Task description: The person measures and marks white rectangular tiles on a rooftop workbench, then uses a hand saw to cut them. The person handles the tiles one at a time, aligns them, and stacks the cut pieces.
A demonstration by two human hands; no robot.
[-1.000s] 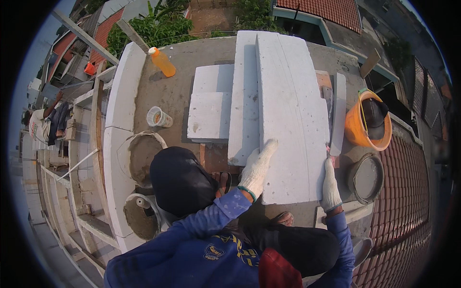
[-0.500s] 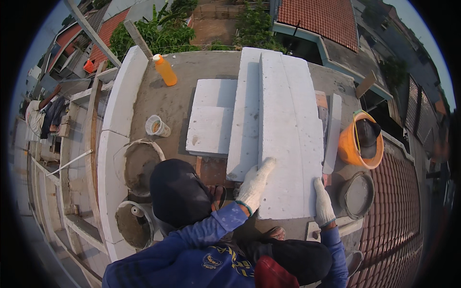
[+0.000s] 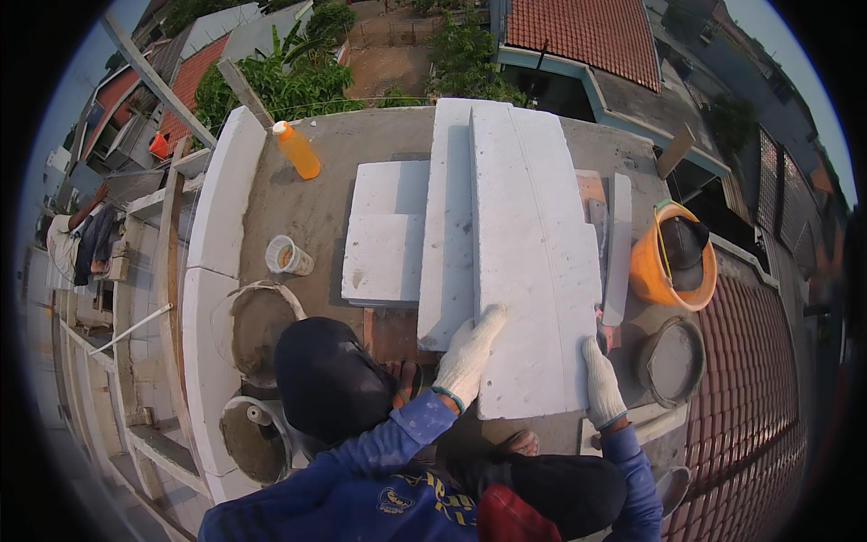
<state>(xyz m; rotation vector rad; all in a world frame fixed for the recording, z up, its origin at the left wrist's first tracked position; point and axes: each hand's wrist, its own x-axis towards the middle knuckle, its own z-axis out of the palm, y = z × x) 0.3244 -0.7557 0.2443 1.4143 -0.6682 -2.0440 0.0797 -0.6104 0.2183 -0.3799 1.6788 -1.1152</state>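
A long white aerated concrete block (image 3: 533, 298) lies on top of a stack of similar blocks, its near end over my lap. My left hand (image 3: 469, 359), in a white knit glove, grips its left edge close to that end, thumb on the top face. On the opposite edge my right hand (image 3: 603, 383), gloved alike, presses against the side with its thumb up; its fingers are partly hidden. Just left of the held block is another long block (image 3: 449, 235). Shorter white blocks (image 3: 388, 244) lie lower, further left.
Buckets of grey mortar (image 3: 262, 339) stand left of my knee. An orange bucket (image 3: 652, 262) holding a dark object and a round tub of mortar (image 3: 673, 366) are at right. A plastic cup (image 3: 291, 257), an orange bottle (image 3: 298, 154) and a low block wall (image 3: 212, 298) line the left.
The view has shifted slightly, and the near end of the held block sits a little closer to me. Both hands keep their places on its edges.
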